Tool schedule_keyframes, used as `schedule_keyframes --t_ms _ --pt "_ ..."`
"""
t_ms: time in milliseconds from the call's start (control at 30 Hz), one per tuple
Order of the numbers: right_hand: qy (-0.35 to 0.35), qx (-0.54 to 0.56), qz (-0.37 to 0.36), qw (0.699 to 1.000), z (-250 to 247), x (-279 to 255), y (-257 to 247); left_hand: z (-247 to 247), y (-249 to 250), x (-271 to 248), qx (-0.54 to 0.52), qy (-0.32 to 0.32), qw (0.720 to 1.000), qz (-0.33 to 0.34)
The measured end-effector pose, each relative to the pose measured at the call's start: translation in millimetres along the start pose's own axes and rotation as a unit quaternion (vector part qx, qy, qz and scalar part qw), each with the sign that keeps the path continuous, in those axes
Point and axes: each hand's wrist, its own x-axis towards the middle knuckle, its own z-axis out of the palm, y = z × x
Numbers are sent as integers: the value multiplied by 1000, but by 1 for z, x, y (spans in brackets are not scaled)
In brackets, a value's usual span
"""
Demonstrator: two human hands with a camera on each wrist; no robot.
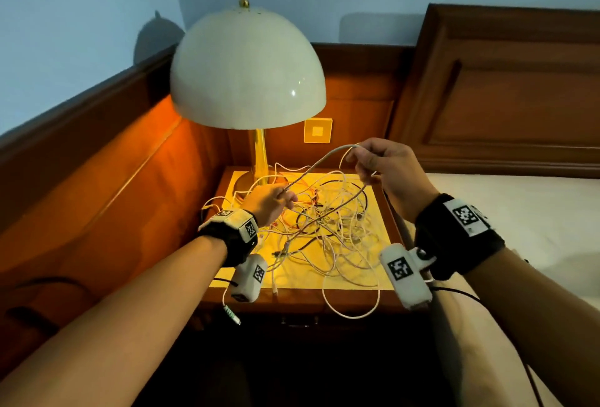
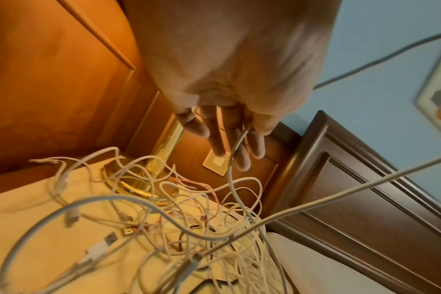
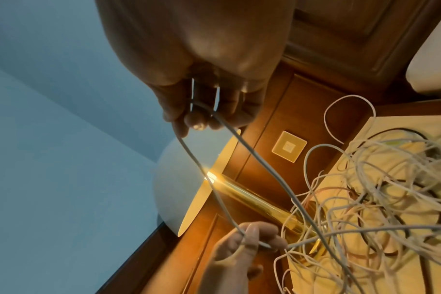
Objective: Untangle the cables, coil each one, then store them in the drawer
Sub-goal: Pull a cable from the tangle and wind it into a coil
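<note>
A: Where are the cables?

B: The tangle of cables (image 1: 324, 228) lies heaped on the lit top of the nightstand (image 1: 386, 221), mostly white strands with a few dark and reddish ones mixed in. One loop droops over the front edge at about 6 o'clock, and a strand with a green plug hangs off the corner near 7 o'clock.

A: And the hands?

B: Both are raised above the heap, sharing one white cable (image 1: 319, 164). The right hand (image 1: 383, 166), at roughly 1 o'clock of the pile, has its fingertips curled and pinched on that cable, which bends in a tight arch at the grip. One length runs down into the tangle, the other slants down to the left hand (image 1: 269, 202) at about 10 o'clock.

A: Is the left hand gripping too?

B: Yes. In the right wrist view the thumb and forefinger close on the cable (the other fingers are loose), and a short straight end pokes out past them.

A: Anything else around?

B: A lamp (image 1: 248, 69) with a white dome shade and brass stem stands at the back of the nightstand, near 11 o'clock, its base partly under the strands. A square wall switch (image 1: 318, 130) sits on the wooden panel behind, and a bed (image 1: 519, 218) lies at 3 o'clock.
</note>
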Motion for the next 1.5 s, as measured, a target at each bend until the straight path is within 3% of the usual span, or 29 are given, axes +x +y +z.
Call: schedule_keyframes --t_ms 233,367,500,600,700,800,900,1000,1133,1333,1500 --pt "53 1 4 999 2 -13 14 -38 8 -3 -153 91 982 -62" --pt "47 -69 37 996 10 -14 46 -67 36 -3 -193 176 965 -13" --pt "3 -228 100 969 11 -11 86 -92 59 -20 -240 177 954 25" --pt "-12 -289 141 947 15 -19 111 -104 58 -41 -214 167 962 32" --pt "-15 -220 203 954 25 -28 125 -111 47 -60 -201 194 960 21" --pt "-18 -66 263 962 38 -34 128 -114 37 -77 -221 234 947 -19" --pt "4 64 279 958 46 -36 119 -112 23 -92 -234 249 937 -70" --pt "24 143 264 954 42 -38 109 -110 4 -108 -242 244 933 -105" --pt "21 227 252 940 31 -55 96 -98 -27 -131 -281 280 905 -152" --pt "3 238 140 961 31 -54 53 -58 -45 -138 -309 290 888 -176" --pt "3 127 10 992 49 -47 13 -39 -26 -127 -404 215 878 -138"
